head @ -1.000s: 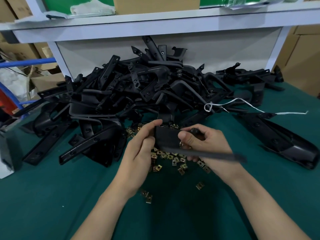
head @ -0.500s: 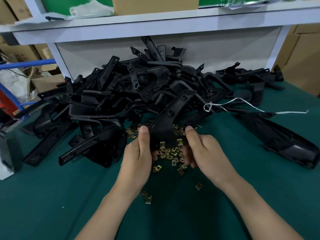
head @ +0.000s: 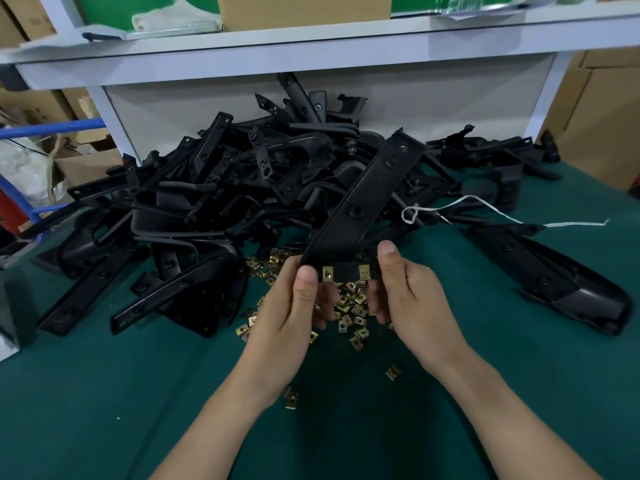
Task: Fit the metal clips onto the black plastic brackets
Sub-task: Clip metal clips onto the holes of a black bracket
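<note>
Right now we hold one black bracket (head: 360,209) up between both hands, just above the green table (head: 104,393). Our left hand (head: 294,317) pinches its near left corner, thumb on the upper face and fingers curled underneath. Our right hand (head: 412,299) pinches the near right corner the same way, fingers tucked below the edge. From our hands the bracket's long arm slants away toward one o'clock, its far end raised over the heap of brackets (head: 225,188).

Two brass-coloured clips sit on the bracket's near edge. The first clip (head: 328,274) is just beside our left thumb. The second clip (head: 363,271) is just beside our right thumb.

Directly under our hands lie the loose clips (head: 353,303), a small scatter touching the near side of the heap. One stray clip (head: 393,371) lies apart at five o'clock from that scatter, beside our right wrist. Another pair of clips (head: 291,398) lies at seven o'clock, by our left wrist.

The heap fills the table from nine o'clock round to twelve, its pieces crossing and leaning on each other. At three o'clock a single long bracket (head: 554,271) lies flat, well apart from our hands. A white string (head: 485,206) trails across the table between it and the heap. At twelve o'clock, behind everything, a pale shelf (head: 311,46) carries a cardboard box (head: 304,10).
</note>
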Demonstrator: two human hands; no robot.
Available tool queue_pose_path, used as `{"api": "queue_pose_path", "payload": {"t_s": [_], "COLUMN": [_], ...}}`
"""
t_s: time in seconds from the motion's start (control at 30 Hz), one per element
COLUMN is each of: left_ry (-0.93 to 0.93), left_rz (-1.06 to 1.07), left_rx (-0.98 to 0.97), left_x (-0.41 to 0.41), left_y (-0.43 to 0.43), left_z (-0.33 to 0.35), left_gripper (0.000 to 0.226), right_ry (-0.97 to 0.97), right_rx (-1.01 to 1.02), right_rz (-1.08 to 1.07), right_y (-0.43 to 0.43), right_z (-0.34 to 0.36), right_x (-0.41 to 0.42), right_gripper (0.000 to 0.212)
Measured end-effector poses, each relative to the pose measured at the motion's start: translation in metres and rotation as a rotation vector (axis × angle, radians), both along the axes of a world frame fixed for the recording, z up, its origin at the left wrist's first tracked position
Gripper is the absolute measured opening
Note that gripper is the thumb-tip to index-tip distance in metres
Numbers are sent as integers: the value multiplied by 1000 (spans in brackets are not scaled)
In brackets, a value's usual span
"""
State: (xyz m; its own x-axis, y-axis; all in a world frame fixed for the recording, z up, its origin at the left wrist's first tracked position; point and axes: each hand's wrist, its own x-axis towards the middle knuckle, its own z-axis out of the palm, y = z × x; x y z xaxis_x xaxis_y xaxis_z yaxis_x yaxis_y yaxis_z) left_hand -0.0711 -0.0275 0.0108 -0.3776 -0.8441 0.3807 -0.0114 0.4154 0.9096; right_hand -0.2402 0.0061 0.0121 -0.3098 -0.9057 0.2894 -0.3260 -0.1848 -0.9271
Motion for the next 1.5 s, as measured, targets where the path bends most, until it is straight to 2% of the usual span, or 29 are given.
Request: {"api": "queue_pose_path", "payload": {"t_s": [0.4,0.7,0.8,0.87,0.97,1.03,1.23,1.5], "left_ry": [-6,-34,-10,-5,-21,-41,-112,-207], "left_rz": [-70,-28,10,45,69,77,122,107], "left_rx": [41,72,111,136,147,133,99,80], "left_x": [1,-3,-4,-4,-4,-3,-1,-2], "left_y": [0,1,0,0,1,2,9,20], "left_z": [-1,-3,-7,-9,-9,-8,-9,-12], "left_gripper": [31,23,16,15,21,24,21,19], "right_ry": [1,63,50,10,-95,-120,-186,-273], "right_rx": [-39,-44,-1,44,59,62,81,79], "right_rz": [3,20,64,155,272,285,292,258], "right_y": [0,0,0,2,2,2,7,36], "right_z": [1,-2,-3,-3,-2,-3,-4,-5], "right_x": [0,1,4,6,6,6,8,14], "right_gripper": [62,59,65,56,19,8,5,18]}}
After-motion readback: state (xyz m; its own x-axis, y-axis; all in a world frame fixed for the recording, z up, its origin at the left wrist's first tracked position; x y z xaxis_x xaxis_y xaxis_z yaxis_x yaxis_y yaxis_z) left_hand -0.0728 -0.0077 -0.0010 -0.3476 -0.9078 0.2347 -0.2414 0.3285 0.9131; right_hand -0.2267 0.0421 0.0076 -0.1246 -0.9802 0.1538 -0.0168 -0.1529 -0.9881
